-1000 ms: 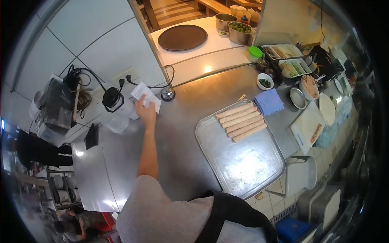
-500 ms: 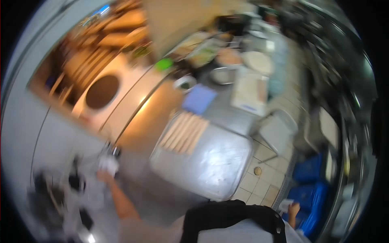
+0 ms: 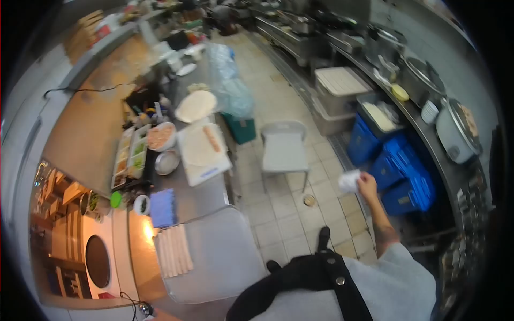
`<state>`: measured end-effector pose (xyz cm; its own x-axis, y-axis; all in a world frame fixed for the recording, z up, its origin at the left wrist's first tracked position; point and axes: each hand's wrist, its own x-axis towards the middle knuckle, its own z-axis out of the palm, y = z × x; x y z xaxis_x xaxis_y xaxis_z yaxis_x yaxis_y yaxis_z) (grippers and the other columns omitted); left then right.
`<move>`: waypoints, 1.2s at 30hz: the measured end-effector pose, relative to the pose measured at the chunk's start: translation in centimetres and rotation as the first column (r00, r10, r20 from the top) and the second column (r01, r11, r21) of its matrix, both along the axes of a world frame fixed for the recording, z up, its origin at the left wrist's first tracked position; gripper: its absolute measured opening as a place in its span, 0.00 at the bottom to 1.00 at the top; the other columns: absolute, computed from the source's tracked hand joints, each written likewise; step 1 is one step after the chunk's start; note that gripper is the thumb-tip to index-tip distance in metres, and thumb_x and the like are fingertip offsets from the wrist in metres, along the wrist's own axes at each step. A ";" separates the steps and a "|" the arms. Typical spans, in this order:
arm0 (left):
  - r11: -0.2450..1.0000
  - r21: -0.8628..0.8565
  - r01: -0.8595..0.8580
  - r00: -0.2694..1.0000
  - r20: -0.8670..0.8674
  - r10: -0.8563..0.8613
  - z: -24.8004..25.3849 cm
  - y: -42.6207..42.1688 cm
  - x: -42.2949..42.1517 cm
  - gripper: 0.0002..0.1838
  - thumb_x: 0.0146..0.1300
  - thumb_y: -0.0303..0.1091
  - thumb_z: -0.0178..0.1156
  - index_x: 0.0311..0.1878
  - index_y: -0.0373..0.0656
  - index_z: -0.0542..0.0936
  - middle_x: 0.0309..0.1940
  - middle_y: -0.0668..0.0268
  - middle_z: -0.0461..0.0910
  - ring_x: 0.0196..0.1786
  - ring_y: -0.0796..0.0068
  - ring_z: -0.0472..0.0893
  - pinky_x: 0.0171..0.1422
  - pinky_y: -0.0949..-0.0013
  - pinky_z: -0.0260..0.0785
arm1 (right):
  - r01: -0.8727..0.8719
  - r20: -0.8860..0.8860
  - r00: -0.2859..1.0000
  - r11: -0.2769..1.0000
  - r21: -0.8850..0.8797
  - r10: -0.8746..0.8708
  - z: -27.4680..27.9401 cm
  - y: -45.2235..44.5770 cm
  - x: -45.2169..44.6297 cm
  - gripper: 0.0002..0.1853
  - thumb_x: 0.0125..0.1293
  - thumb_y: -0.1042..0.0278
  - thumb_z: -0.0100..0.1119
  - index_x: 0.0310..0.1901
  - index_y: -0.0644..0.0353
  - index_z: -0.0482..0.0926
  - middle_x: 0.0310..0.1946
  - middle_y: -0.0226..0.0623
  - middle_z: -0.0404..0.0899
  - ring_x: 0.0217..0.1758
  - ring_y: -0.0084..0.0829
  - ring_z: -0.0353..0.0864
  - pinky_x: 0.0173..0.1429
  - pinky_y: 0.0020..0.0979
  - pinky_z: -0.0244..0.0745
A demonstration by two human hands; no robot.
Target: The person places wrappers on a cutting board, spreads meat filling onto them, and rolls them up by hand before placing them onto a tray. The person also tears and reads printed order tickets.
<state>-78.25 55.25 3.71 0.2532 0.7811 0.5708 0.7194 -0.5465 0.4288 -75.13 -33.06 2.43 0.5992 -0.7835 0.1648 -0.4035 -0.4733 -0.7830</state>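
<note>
My right hand point(image 3: 367, 185) is stretched out over the floor at the right, its fingers closed on a small white paper point(image 3: 349, 182). Only a sliver of my left hand point(image 3: 160, 315) shows at the bottom left edge, beside the metal bell point(image 3: 145, 308); its fingers are mostly hidden. On the steel counter, a metal tray point(image 3: 217, 257) carries several pale rolls point(image 3: 174, 250) at its left side. A folded blue cloth point(image 3: 163, 208) lies just beyond the tray.
Past the cloth are a white board point(image 3: 201, 152) with a filled wrapper, a bowl of pinkish filling point(image 3: 161, 136) and topping trays point(image 3: 140, 152). A white chair point(image 3: 284, 150) stands on the tiled floor. Blue bins point(image 3: 399, 171) and a pot-lined counter point(image 3: 428, 125) are at the right.
The view has swung right, bringing the aisle and bins into sight. My right hand has come into view with a white paper and moved outward. My left hand has nearly left the frame.
</note>
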 end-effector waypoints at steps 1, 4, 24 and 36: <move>1.000 -0.018 0.019 1.000 0.011 -0.019 1.0 -2.4 0.5 0.35 0.52 0.40 0.69 0.61 0.31 0.73 0.56 0.42 0.77 0.60 0.46 0.76 0.67 0.48 0.65 | -0.002 0.029 1.000 0.983 0.186 -0.003 1.8 -0.8 1.1 0.08 0.55 0.66 0.61 0.33 0.61 0.81 0.21 0.35 0.77 0.26 0.26 0.76 0.33 0.33 0.71; 0.996 -0.060 0.073 0.997 0.006 -0.073 4.8 -12.8 5.9 0.35 0.52 0.40 0.70 0.62 0.31 0.73 0.56 0.42 0.77 0.60 0.45 0.76 0.67 0.47 0.65 | -0.155 0.299 0.954 0.856 0.492 0.001 5.5 -4.0 4.6 0.05 0.64 0.70 0.59 0.38 0.59 0.82 0.23 0.24 0.76 0.25 0.17 0.72 0.28 0.22 0.67; 0.831 -0.080 0.550 0.833 0.122 -0.540 3.8 -57.0 37.2 0.32 0.55 0.39 0.67 0.61 0.32 0.74 0.57 0.43 0.75 0.61 0.42 0.72 0.67 0.50 0.62 | -0.340 0.346 0.929 0.670 0.660 0.130 4.9 -32.0 26.4 0.06 0.68 0.72 0.58 0.44 0.61 0.80 0.32 0.27 0.82 0.27 0.15 0.76 0.28 0.19 0.69; -0.055 -0.600 0.798 0.301 0.476 -0.827 3.8 -92.1 64.5 0.23 0.61 0.34 0.66 0.60 0.41 0.78 0.57 0.61 0.77 0.57 0.66 0.76 0.62 0.63 0.68 | -0.434 0.335 0.901 0.568 0.700 0.276 5.6 -45.3 55.6 0.09 0.67 0.74 0.58 0.47 0.65 0.79 0.37 0.34 0.84 0.36 0.23 0.84 0.39 0.26 0.80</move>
